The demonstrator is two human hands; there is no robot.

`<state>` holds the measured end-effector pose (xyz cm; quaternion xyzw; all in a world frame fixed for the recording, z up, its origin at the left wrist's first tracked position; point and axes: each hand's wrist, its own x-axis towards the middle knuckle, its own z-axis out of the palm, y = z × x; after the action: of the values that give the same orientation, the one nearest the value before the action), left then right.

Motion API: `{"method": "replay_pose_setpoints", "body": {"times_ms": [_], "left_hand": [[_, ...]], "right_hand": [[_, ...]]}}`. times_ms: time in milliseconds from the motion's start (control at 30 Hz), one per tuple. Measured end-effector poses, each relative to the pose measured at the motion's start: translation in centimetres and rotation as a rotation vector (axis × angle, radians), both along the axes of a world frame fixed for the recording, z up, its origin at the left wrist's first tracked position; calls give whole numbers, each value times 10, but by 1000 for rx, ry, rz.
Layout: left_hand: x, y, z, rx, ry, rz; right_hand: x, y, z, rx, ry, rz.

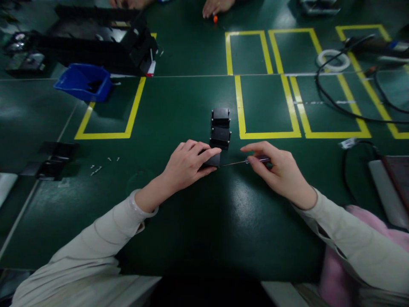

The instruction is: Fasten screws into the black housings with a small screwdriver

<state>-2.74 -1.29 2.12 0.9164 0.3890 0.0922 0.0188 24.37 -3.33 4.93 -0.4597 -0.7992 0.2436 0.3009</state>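
Two hands grip: left hand [188, 164] half hides a black block [213, 160], right hand [277, 170] pinches a thin tool [234, 163].

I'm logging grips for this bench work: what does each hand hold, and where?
The left hand grips a small black box-shaped part over its top. The right hand pinches a thin metal screwdriver at its handle end.

My left hand [188, 164] covers most of the nearest black block [213, 160]; the tool [243, 162] in my right hand [276, 170] is too thin to identify, and a co-worker's hand [217, 6] is cut off at the top edge
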Motion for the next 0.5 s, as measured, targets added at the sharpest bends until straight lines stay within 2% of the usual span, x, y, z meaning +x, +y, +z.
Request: {"method": "replay_pose_setpoints", "body": {"times_ms": [200,500], "left_hand": [[-1,2,-2,-20,-62,-23],[2,2,-14,-86,-216,-13]], "right_hand": [[1,1,-3,-54,37,-4],[5,5,-9,-206,159,-15]]}}
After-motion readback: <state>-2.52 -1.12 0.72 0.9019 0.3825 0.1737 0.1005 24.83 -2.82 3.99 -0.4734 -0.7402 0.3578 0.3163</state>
